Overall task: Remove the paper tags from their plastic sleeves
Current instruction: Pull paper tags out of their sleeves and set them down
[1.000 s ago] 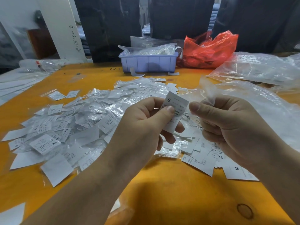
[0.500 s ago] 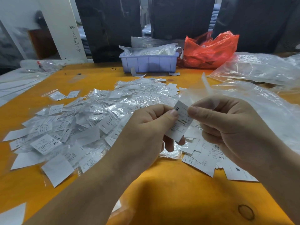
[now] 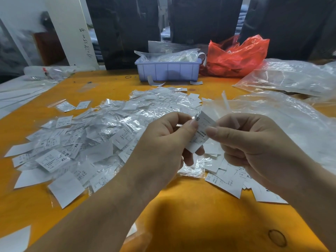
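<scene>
Both hands meet over the middle of the orange table (image 3: 190, 215). My left hand (image 3: 163, 142) pinches a white paper tag (image 3: 201, 131) marked S between thumb and fingers. My right hand (image 3: 254, 142) pinches the same tag's right edge with thumb and forefinger, where a clear plastic sleeve (image 3: 218, 110) sticks up behind it. A heap of sleeved tags (image 3: 101, 131) spreads to the left. Bare paper tags (image 3: 231, 177) lie under my right hand.
A lilac plastic bin (image 3: 168, 70) with clear bags stands at the back, and a red plastic bag (image 3: 236, 57) sits beside it. Large clear plastic bags (image 3: 291, 79) cover the right side. A white board (image 3: 72, 33) leans at the back left.
The S tag has come down from a raised position in my left hand, and my right thumb and forefinger have closed onto its right edge.
</scene>
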